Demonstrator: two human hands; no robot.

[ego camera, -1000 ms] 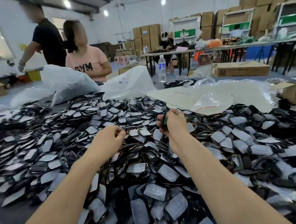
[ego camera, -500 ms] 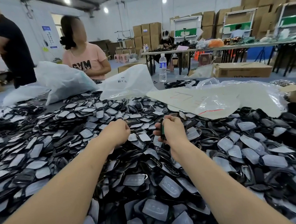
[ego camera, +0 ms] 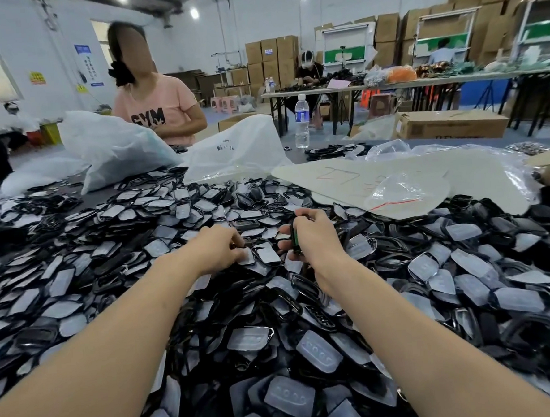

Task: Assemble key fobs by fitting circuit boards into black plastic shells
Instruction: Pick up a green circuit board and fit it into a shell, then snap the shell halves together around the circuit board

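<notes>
A deep pile of black plastic shells [ego camera: 283, 307] with translucent grey button pads covers the table. My right hand [ego camera: 314, 238] grips a black shell with a green circuit board [ego camera: 295, 237] showing at its edge, held upright above the pile. My left hand [ego camera: 219, 248] reaches down into the pile just to the left, its fingertips curled on a shell piece [ego camera: 247, 246] lying there. About a hand's width separates the two hands.
White plastic bags [ego camera: 115, 147] and clear bags on a cardboard sheet [ego camera: 394, 181] lie beyond the pile. A person in a pink shirt [ego camera: 157, 102] sits across the table. A water bottle [ego camera: 301, 121] stands at the far edge. Cartons and tables fill the background.
My left hand has moved right and down into the pile toward my right hand. My right hand keeps hold of the shell with the green board. The person in black has left the view.
</notes>
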